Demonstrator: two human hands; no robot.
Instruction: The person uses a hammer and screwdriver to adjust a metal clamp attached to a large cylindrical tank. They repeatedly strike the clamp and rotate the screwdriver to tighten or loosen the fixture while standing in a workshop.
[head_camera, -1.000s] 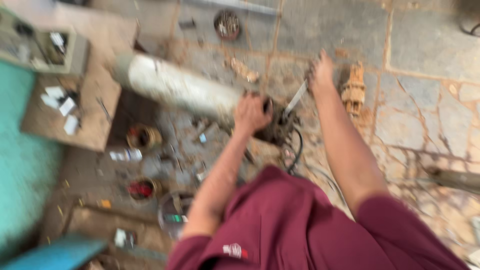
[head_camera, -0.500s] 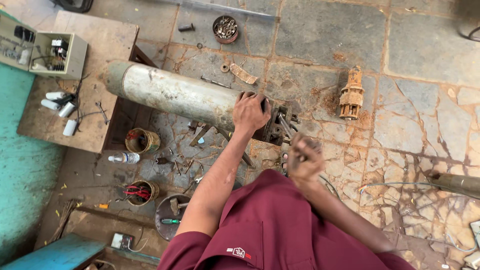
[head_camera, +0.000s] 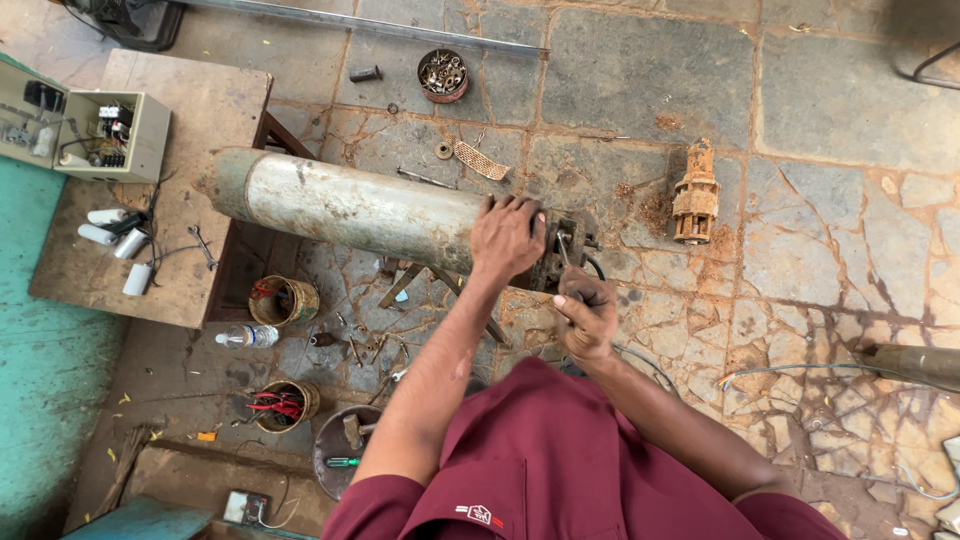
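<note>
Gripping: we press our left hand (head_camera: 507, 236) flat, fingers spread and curled, over the end of the long grey cylinder (head_camera: 350, 210).
Right hand: our right hand (head_camera: 586, 314) is closed around a thin metal tool (head_camera: 566, 262) whose tip points up to 12 o'clock into the dark end fitting (head_camera: 562, 252).
Cylinder: it lies nearly level across a dark stand (head_camera: 440, 285), running from 9 o'clock toward the centre, its left end over the edge of the table (head_camera: 190, 120).
End fitting: it sits at the cylinder's right end, just beside the left hand; a black cable (head_camera: 598, 268) curves off it.
Table: a low wooden table at 10 o'clock carries an open grey electrical box (head_camera: 85, 130), white tubes (head_camera: 110, 232) and a small spanner (head_camera: 202, 246).
Floor at 7 o'clock: two rusty tins (head_camera: 283, 300), a clear plastic bottle (head_camera: 245, 337) and a round pan (head_camera: 345, 450) with a screwdriver in it.
Floor at 12 o'clock: a round tin of bolts (head_camera: 442, 74).
Floor at 2 o'clock: a rusty pump part (head_camera: 696, 192) stands well apart from both hands, on cracked stone floor (head_camera: 800, 250).
Clothing: we wear a maroon shirt (head_camera: 560, 460).
</note>
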